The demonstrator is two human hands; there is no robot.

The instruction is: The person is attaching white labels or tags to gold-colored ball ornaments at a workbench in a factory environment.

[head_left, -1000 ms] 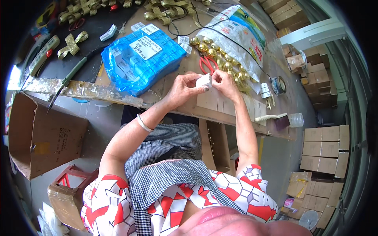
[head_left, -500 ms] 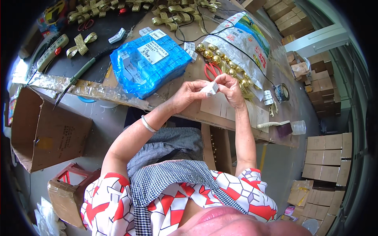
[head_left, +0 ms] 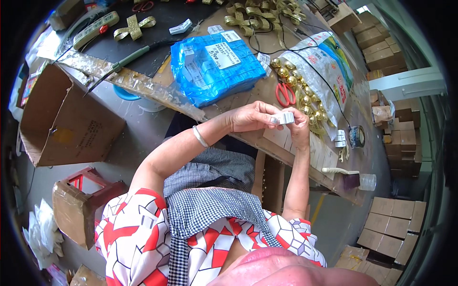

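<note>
Above the table's near edge, a small white stack of paper labels [head_left: 287, 117] is pinched between my two hands. The thumb and fingers of my left hand [head_left: 253, 117] grip its left side. My right hand [head_left: 300, 129] is closed around its right end, with some fingertips hidden behind it. Beyond my hands lies a blue plastic-wrapped package [head_left: 191, 90] with white labels on top. Red-handled scissors [head_left: 286, 94] rest just past my right hand, beside a bunch of gold ball ornaments [head_left: 307, 95].
A white printed sack [head_left: 317, 59] lies behind the ornaments, with a black cord across it. A tape roll [head_left: 356, 137] and a brush [head_left: 349, 179] sit at the right. Left are a green-handled tool [head_left: 131, 58], a gold glitter bow [head_left: 134, 27] and an open carton [head_left: 90, 128] on the floor.
The view has shifted, so the table things appear further right. The label stack has turned in my fingers, and its layered edge now faces up; both hands still hold it.
</note>
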